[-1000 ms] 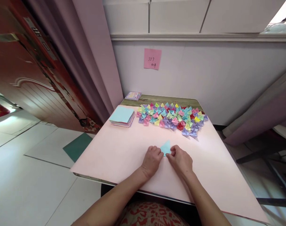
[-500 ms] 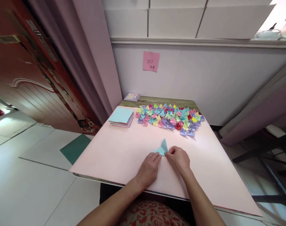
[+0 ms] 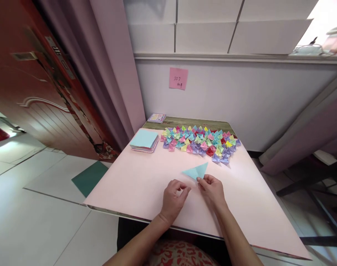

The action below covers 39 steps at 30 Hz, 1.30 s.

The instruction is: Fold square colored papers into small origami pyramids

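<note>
A light blue sheet of origami paper [image 3: 195,171], folded into a triangle, is pinched at its lower right by my right hand [image 3: 213,190]. Its long edge faces away from me and one point rises toward the upper right. My left hand [image 3: 174,199] is apart from the paper, to its lower left, with thumb and fingers curved and a gap between the tips. Beyond the paper, many small folded paper pieces [image 3: 201,142] in mixed colours stand in close rows.
A stack of square paper [image 3: 144,139], light blue on top, lies at the table's [image 3: 135,177] left. A small printed packet [image 3: 157,118] sits in the back left corner. A pink note [image 3: 178,78] hangs on the wall. A dark green sheet [image 3: 89,178] is on the floor.
My left hand has let go of the paper and drawn back toward me. The paper has turned in my right hand and now shows as a wide triangle.
</note>
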{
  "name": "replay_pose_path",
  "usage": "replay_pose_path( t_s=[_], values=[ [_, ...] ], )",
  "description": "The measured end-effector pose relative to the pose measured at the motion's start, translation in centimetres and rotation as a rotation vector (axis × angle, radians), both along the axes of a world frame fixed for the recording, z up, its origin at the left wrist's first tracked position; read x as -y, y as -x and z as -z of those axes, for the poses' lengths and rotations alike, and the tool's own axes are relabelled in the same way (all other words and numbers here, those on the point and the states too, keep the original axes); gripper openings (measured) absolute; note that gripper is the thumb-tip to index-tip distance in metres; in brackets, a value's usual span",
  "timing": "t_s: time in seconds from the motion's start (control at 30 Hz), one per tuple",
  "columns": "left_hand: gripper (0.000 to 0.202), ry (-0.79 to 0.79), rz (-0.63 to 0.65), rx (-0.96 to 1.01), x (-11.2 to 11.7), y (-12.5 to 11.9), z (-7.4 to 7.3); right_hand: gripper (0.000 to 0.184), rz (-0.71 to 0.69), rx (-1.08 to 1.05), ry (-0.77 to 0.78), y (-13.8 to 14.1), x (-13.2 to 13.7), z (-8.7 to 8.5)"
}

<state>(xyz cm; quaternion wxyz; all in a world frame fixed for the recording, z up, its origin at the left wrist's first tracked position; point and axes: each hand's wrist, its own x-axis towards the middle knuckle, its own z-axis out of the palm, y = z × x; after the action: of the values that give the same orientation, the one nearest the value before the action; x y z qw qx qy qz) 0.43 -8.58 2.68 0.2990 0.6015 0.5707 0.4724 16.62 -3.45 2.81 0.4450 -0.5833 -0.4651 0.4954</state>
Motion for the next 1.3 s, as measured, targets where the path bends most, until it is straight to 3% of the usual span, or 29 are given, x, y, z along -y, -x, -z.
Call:
replay_pose_path(
  t_s=[0.1, 0.17, 0.23, 0.37, 0.5, 0.67, 0.83, 0.9, 1.0, 1.07, 1.2, 1.3],
  values=[
    [0.029, 0.282, -0.050, 0.496, -0.7, -1.2, -1.7, 0.038, 0.037, -0.250, -0.063, 1.0, 0.9, -1.3],
    [0.031, 0.320, -0.037, 0.740, -1.2, -1.9, -2.8, 0.036, 0.024, -0.307, -0.108, 1.9, 1.8, -2.3],
    [0.029, 0.277, -0.019, 0.854, -1.5, -2.3, -4.1, 0.033, 0.015, -0.344, -0.143, 2.7, 2.6, -3.2],
    [0.023, 0.220, 0.013, 0.872, -1.3, -2.2, -6.2, 0.032, -0.036, -0.332, -0.176, 3.2, 3.7, -4.2],
    [0.021, 0.186, 0.015, 0.798, -1.0, -1.5, -7.3, 0.031, -0.049, -0.268, -0.190, 2.9, 4.2, -4.7],
    [0.024, 0.167, -0.037, 0.751, -1.2, -0.3, -8.4, 0.031, -0.056, -0.202, -0.200, 2.5, 4.6, -5.8],
    [0.028, 0.096, -0.164, 0.883, -1.6, 0.8, -9.8, 0.033, -0.041, -0.198, -0.191, 2.4, 4.6, -6.4],
    [0.030, 0.057, -0.169, 0.928, -1.4, 0.5, -10.1, 0.032, 0.004, -0.209, -0.192, 2.7, 4.6, -6.2],
    [0.034, 0.127, 0.001, 0.940, -0.7, -0.7, -9.9, 0.030, 0.046, -0.241, -0.213, 3.5, 4.8, -6.0],
    [0.027, 0.178, 0.084, 0.935, -0.1, -1.4, -9.6, 0.028, 0.014, -0.246, -0.240, 3.9, 5.0, -6.0],
    [0.020, 0.180, 0.054, 0.904, 0.4, -1.6, -9.7, 0.024, -0.074, -0.205, -0.316, 3.5, 5.2, -6.2],
    [0.019, 0.175, 0.053, 0.863, 0.7, -1.3, -10.1, 0.027, -0.019, -0.243, -0.329, 2.9, 5.0, -6.4]
  ],
)
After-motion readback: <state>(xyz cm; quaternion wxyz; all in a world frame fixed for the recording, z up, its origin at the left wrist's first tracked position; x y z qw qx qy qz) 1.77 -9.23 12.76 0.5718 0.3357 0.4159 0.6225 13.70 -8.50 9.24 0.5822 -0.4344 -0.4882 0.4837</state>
